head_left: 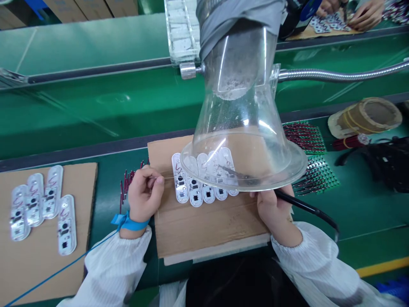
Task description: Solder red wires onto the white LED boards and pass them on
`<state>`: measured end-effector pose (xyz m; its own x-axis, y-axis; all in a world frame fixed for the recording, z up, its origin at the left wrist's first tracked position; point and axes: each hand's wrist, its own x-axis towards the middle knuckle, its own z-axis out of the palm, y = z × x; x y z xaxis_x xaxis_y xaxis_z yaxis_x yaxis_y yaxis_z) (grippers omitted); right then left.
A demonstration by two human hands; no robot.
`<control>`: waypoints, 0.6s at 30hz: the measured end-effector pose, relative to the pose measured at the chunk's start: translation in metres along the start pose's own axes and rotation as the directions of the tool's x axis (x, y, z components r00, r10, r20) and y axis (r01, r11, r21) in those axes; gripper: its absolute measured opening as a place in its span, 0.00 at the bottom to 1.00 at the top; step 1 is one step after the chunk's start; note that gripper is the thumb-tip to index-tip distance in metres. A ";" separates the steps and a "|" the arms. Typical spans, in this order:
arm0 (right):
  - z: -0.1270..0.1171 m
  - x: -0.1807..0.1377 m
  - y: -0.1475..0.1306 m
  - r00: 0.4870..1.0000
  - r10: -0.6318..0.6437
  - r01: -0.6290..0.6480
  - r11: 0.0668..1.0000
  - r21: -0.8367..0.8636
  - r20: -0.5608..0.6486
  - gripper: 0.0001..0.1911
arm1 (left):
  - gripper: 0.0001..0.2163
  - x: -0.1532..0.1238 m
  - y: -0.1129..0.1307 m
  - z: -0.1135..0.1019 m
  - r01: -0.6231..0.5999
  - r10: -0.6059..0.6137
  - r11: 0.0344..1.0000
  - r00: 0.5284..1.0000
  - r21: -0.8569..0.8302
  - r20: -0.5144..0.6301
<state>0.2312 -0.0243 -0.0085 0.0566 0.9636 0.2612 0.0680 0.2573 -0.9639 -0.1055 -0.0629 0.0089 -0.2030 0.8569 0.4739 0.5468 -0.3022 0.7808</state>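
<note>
Row of white, round-ended circuit boards (204,181) laid side by side on a brown cardboard sheet (204,226), directly between the two hands and partly beneath the flared mouth of a clear plastic fume hood (243,128). Left hand (145,196) just left of the row, fingers pinched together on a thin solder wire (166,177) whose free end reaches the leftmost board. Right hand (275,211) just below the hood's rim at the row's right end, closed around a black soldering iron (303,207); iron's tip seen through the plastic, over the boards, contact not clear. Blue wrist strap (128,221) tied at the left wrist, blue cord trailing down-left. White ribbed sleeves on both arms. Boards glossy, each with a small black square chip and thin red wires. Hood transparent, cone-shaped, dusty inside, taped to grey ducting above. More boards (41,209) on a second cardboard sheet at far left, well apart. Short red wire pieces (126,185) loose on the green mat just beside the left hand. Another person's hands (366,15) at the top right, across the green conveyor.
</note>
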 end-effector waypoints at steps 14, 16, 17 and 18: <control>-0.003 0.010 -0.014 0.970 -0.051 0.095 0.979 -0.181 0.238 0.19 | 0.04 -0.001 -0.001 0.000 0.027 -0.027 0.999 0.999 0.026 0.031; -0.003 0.010 -0.016 0.962 -0.050 0.104 0.977 -0.189 0.269 0.18 | 0.04 -0.001 -0.001 0.000 0.025 -0.026 0.999 0.999 0.033 0.033; -0.004 0.011 -0.018 0.956 -0.047 0.107 0.974 -0.198 0.290 0.18 | 0.04 -0.001 -0.001 0.000 0.023 -0.025 0.999 0.999 0.037 0.036; -0.004 0.011 -0.019 0.949 -0.039 0.109 0.971 -0.213 0.312 0.18 | 0.05 -0.001 -0.001 0.000 0.022 -0.023 0.999 0.999 0.040 0.037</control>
<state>0.2344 -0.0190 0.0132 -0.2592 0.9275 0.2695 0.2840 0.3399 -0.8966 -0.1057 -0.0631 0.0073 -0.1854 0.8786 0.4400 0.5743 -0.2664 0.7741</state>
